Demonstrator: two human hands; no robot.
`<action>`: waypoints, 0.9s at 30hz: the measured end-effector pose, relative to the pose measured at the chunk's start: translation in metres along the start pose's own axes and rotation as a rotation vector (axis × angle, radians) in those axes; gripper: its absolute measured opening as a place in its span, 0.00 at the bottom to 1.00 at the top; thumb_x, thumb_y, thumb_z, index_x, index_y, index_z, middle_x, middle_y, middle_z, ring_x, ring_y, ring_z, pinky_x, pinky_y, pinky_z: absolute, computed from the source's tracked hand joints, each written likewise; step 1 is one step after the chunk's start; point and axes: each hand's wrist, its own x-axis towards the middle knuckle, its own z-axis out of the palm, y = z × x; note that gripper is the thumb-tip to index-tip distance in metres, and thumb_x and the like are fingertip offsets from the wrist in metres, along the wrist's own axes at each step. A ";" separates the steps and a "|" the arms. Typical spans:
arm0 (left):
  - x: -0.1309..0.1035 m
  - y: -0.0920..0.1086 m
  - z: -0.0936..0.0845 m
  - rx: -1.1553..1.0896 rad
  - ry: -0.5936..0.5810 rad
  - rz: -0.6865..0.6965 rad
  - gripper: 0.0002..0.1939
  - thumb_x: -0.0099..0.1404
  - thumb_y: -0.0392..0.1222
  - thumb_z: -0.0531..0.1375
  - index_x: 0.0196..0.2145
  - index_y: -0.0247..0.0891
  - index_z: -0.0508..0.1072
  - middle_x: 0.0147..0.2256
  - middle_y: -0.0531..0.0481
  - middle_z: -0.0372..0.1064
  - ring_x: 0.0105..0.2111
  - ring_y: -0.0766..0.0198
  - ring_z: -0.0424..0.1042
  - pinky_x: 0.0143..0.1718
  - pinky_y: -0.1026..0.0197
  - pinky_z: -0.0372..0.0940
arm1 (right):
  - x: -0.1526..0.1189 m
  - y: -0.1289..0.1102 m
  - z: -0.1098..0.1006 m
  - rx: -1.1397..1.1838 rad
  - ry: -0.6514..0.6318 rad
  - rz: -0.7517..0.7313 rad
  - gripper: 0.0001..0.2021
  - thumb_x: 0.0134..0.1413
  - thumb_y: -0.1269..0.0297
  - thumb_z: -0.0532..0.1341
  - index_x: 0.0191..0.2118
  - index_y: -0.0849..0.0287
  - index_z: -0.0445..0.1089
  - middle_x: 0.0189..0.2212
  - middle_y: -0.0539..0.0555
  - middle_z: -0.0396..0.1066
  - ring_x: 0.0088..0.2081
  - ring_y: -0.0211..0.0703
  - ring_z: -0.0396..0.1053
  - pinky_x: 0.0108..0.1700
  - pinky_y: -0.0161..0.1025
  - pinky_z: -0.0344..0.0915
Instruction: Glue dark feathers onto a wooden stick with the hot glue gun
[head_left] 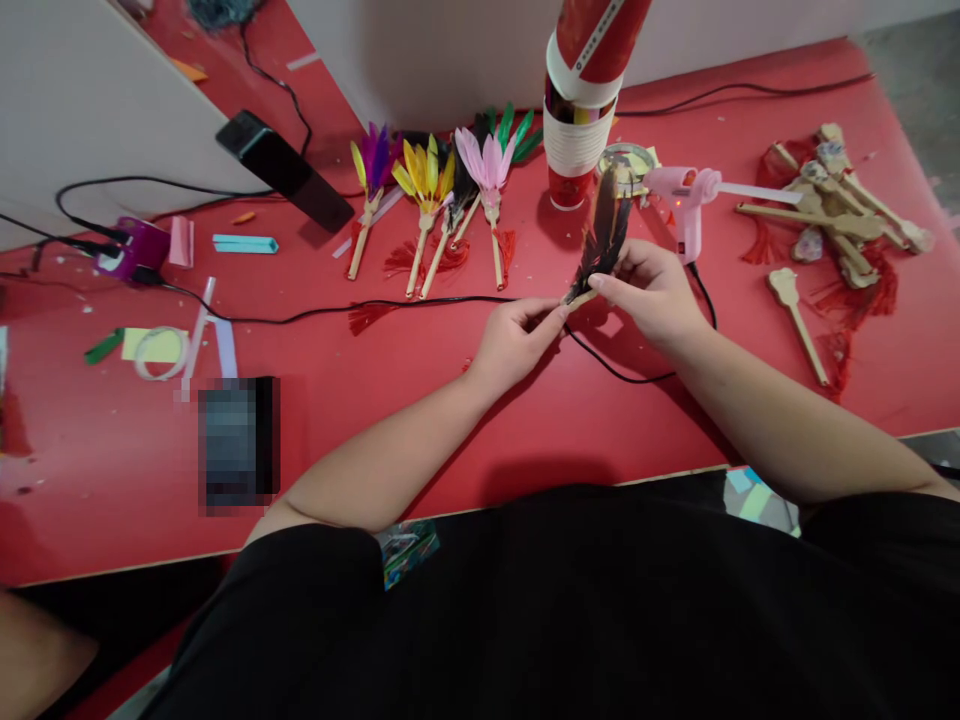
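Note:
Between my two hands is a small feather fan (606,235) with dark brown-black feathers pointing up and away from me. My left hand (517,340) pinches its pale wooden handle near the lower end. The fingers of my right hand (656,295) press at the base of the feathers, where they meet the wood. Just beyond my right hand stands a pink hot glue gun (686,200) with a small orange light on it and a clear glue stick at its back. Its black cord (645,380) loops on the table under my hands.
Finished-looking feather fans, yellow (426,180) and pink (487,165) among them, lie at the back. Stacked paper cups (577,140) stand behind my hands. Wooden handles with red tassels (840,205) pile at right. A black box-like device (285,170), purple charger (135,250) and blurred phone-like object (236,440) are left.

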 end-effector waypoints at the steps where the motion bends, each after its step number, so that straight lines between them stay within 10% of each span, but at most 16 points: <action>1: 0.000 0.000 0.000 -0.006 -0.002 0.006 0.19 0.78 0.59 0.74 0.48 0.39 0.94 0.30 0.51 0.81 0.28 0.65 0.76 0.32 0.62 0.71 | 0.000 -0.001 0.001 0.010 0.004 0.009 0.24 0.54 0.42 0.88 0.37 0.51 0.79 0.33 0.51 0.76 0.35 0.46 0.74 0.42 0.48 0.80; 18: 0.000 0.002 -0.001 -0.105 -0.009 -0.067 0.21 0.73 0.61 0.75 0.38 0.38 0.85 0.28 0.53 0.77 0.25 0.67 0.74 0.27 0.65 0.69 | -0.001 -0.001 -0.003 0.103 0.002 0.098 0.37 0.53 0.19 0.81 0.34 0.51 0.77 0.26 0.48 0.71 0.27 0.42 0.65 0.31 0.41 0.66; 27: 0.003 -0.001 -0.003 -0.319 0.041 -0.113 0.15 0.79 0.54 0.73 0.48 0.39 0.82 0.37 0.51 0.84 0.25 0.70 0.74 0.25 0.67 0.73 | 0.004 0.010 -0.009 0.009 -0.044 0.122 0.35 0.54 0.24 0.84 0.34 0.52 0.79 0.23 0.48 0.71 0.26 0.39 0.64 0.30 0.38 0.67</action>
